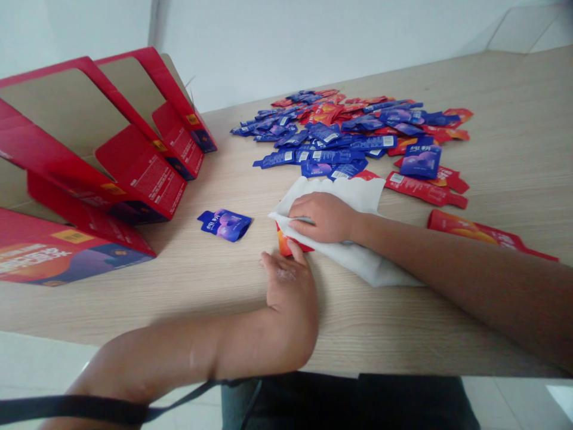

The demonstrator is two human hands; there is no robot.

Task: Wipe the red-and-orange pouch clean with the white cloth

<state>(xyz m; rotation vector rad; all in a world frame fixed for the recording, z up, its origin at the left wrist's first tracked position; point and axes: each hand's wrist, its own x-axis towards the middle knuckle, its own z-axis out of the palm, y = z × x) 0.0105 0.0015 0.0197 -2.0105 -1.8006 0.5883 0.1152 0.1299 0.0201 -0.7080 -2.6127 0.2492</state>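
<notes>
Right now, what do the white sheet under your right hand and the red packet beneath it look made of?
The white sheet: soft matte cloth or non-woven wipe, judging by its limp folds. The red packet: thin printed plastic or foil film, glossy; mostly covered, so uncertain.

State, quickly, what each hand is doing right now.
Left hand: open, fingertips touching the red sachet.
Right hand: pressing the white cloth onto that sachet; grip cannot be told.

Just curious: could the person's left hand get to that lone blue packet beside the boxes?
Probably yes. The blue packet lies alone on the table just left of the left hand, nothing between them. That hand only touches a red packet, which the right hand covers with a white cloth.
</notes>
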